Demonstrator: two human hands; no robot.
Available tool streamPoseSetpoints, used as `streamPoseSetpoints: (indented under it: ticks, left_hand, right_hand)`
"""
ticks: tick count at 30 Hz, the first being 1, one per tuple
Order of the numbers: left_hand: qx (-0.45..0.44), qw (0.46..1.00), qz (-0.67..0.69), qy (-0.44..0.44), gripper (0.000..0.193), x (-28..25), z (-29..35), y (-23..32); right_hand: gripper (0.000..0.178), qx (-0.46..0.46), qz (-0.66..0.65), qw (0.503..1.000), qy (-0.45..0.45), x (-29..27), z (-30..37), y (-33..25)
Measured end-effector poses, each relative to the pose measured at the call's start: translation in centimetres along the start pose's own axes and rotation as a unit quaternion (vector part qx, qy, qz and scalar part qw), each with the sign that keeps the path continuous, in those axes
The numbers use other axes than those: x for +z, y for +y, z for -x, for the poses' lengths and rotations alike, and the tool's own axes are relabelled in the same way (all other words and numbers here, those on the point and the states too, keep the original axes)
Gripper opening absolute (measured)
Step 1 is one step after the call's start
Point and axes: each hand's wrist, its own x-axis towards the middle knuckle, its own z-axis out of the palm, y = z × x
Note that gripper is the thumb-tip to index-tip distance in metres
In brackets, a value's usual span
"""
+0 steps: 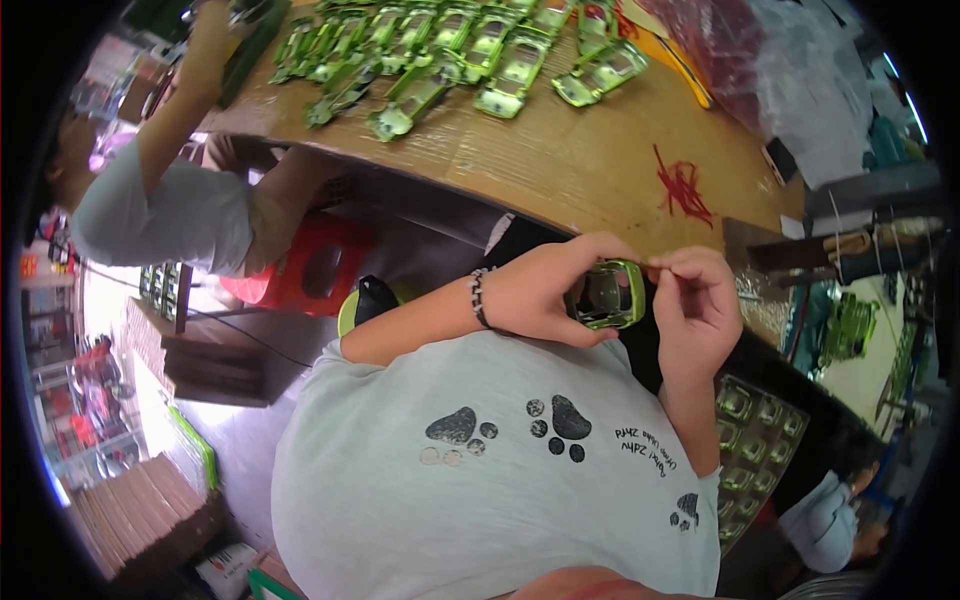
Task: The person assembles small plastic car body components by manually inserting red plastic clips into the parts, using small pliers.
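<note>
A bright green toy car shell (634,294) with window openings is gripped in my left hand (535,292), its thumb along the near side and fingers around the far side. My right hand (700,305) is at the right end of the shell, thumb and forefinger pinched together. Whatever that pinch holds is too small to make out. Both hands are just in front of my shirt, at the table's near edge. Beyond them on the table lies a small pile of thin red strips (683,190).
Several green car shells (515,75) cover the far part of the brown table (590,150). An orange-yellow cutter (688,75) lies near clear plastic bags (810,80). A tray of green shells (755,440) is by my right elbow. A co-worker (170,210) sits at left, near a red stool (315,265).
</note>
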Motion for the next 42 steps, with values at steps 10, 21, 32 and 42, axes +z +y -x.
streamPoseSetpoints:
  ticks: [10, 21, 32, 42]
  left_hand:
    - [0.053, 0.998, 0.029, -0.013, 0.086, 0.1, 0.3, -0.9]
    - [0.017, 0.995, 0.09, 0.029, 0.083, 0.8, 0.7, -1.5]
    - [-0.071, 0.977, 0.203, 0.009, 0.078, 1.1, -0.2, -1.0]
    - [-0.194, 0.944, 0.265, -0.003, 0.067, 4.4, -3.9, -0.9]
  right_hand:
    - [0.023, -0.105, -0.001, 0.994, -0.025, 0.3, 0.4, 0.1]
    - [0.026, -0.18, 0.166, 0.968, -0.047, 0.4, 0.5, -0.5]
    - [0.013, -0.085, 0.07, 0.991, -0.079, -0.8, 1.5, 0.4]
    - [0.112, -0.038, 0.123, 0.989, -0.079, -3.9, 5.3, 3.3]
